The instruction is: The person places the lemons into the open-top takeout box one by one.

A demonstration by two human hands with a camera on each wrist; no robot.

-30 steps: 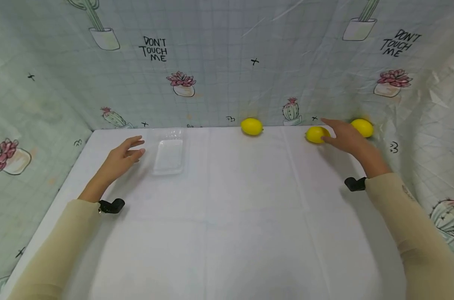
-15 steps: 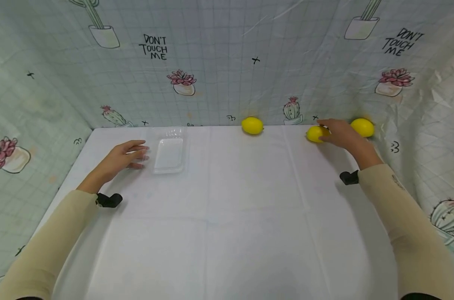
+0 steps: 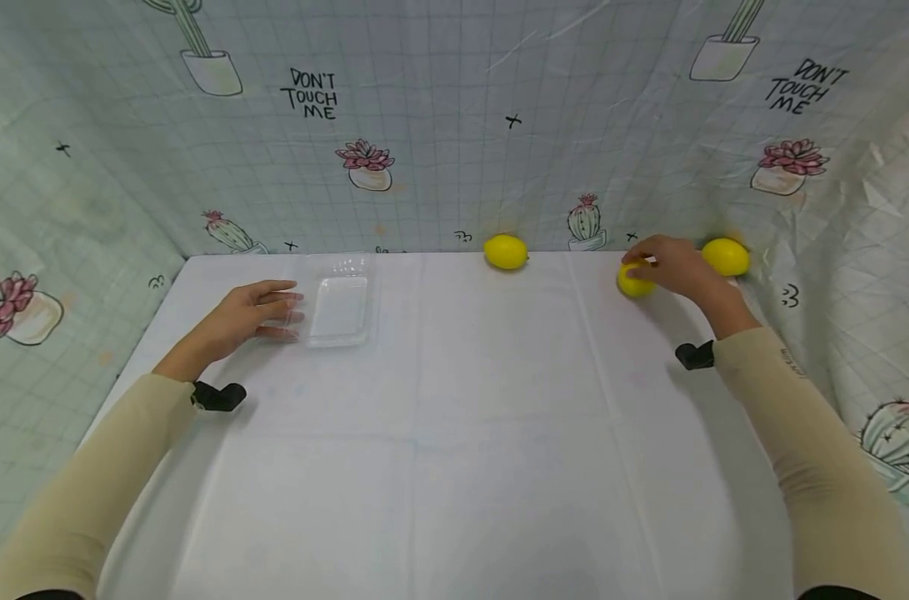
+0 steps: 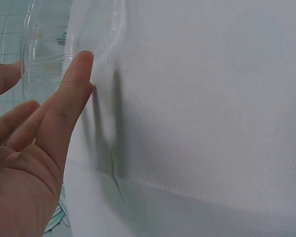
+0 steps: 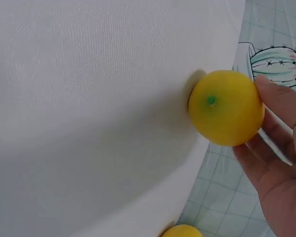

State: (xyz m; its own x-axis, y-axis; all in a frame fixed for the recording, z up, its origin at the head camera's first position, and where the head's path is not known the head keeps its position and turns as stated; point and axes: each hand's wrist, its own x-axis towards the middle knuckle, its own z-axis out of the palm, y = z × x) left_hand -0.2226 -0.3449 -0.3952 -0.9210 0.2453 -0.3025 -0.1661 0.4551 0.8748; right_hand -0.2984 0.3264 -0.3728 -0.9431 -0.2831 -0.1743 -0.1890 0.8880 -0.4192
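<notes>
The right hand (image 3: 679, 265) was seen at the far right of the table (image 3: 454, 433), its fingers (image 5: 278, 101) curled round a lemon (image 3: 634, 280) that rested on the white cloth. In the right wrist view the fruit's green-dotted end was turned to the camera, and only a thumb tip and parts of the fingers were shown, the rest of the hand being cut off by the frame edge. A second lemon (image 3: 726, 256) lay just behind the hand near the backdrop, partly hidden by the hand, and was cut off at the bottom edge of the wrist view. A third lemon (image 3: 505, 252) lay well apart to the left, by the back edge of the table.

The left hand (image 3: 250, 310) was laid flat, fingers (image 4: 69, 94) straight and slightly apart, their tips touching or just beside the left rim of a clear plastic tray (image 3: 338, 310); which could not be told. The tray was hard to make out against the cloth, and only a strip of its rim was shown in the left wrist view.
</notes>
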